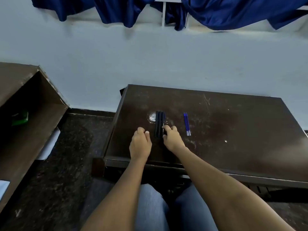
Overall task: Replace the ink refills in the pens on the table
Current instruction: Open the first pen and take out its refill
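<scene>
Here, no writing is legible anywhere. The dark, slim plastic pens (159, 124) lie side by side, pointing far, on the scratched dark-brown wooden table (233, 130). My left hand (140, 144) rests curled and empty just left of them. My right hand (172, 137) touches the rightmost pen; whether its fingers (165, 127) actually pinch it, I cannot tell. Two blue ink refills (187, 124) lie near, to the right.

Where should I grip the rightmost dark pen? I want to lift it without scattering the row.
Pinch its near end from its open right side, where the right hand already is; the pens lie tight side by side, lengthwise away from you.
</scene>
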The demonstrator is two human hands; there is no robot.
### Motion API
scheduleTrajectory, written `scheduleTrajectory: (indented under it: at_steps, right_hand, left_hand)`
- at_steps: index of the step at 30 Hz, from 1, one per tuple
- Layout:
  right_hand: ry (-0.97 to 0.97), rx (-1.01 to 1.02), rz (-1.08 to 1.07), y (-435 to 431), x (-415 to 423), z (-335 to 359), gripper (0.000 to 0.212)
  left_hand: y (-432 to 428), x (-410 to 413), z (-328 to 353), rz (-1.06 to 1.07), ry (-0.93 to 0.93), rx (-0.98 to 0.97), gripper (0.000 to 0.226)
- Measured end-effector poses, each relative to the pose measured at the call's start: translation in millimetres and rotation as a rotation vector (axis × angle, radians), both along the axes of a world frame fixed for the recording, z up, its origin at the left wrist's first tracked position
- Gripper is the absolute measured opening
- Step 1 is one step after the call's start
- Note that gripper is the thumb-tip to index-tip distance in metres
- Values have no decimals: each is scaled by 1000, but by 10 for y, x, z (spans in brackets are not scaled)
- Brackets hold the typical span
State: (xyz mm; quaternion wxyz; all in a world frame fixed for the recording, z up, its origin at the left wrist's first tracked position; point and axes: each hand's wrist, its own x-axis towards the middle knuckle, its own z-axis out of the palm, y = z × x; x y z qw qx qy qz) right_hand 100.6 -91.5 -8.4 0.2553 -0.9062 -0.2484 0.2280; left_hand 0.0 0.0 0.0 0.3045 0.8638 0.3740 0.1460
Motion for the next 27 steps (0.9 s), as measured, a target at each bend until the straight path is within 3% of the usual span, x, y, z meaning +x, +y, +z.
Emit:
scheduleTrajectory:
  at_steps: [8,14,19,25,27]
  right_hand:
    - [-17,-43,-44,6,-15,-69,24]
    - [20,-48,-193,-179,-158,-80,16]
    - [386,388,-490,-361,-371,7,20]
    - [455,580,-286,-515,-671,312,14]
    - [474,589,-217,-555,-687,434,12]
  left_hand:
    - [-30,113,-72,-16,-5,-25,22]
    - [-226,169,-75,-38,12,-216,31]
    - [-388,249,101,-29,117,-487,44]
    - [-552,267,532,184,-195,-843,26]
    - [-562,187,678,194,-233,-817,26]
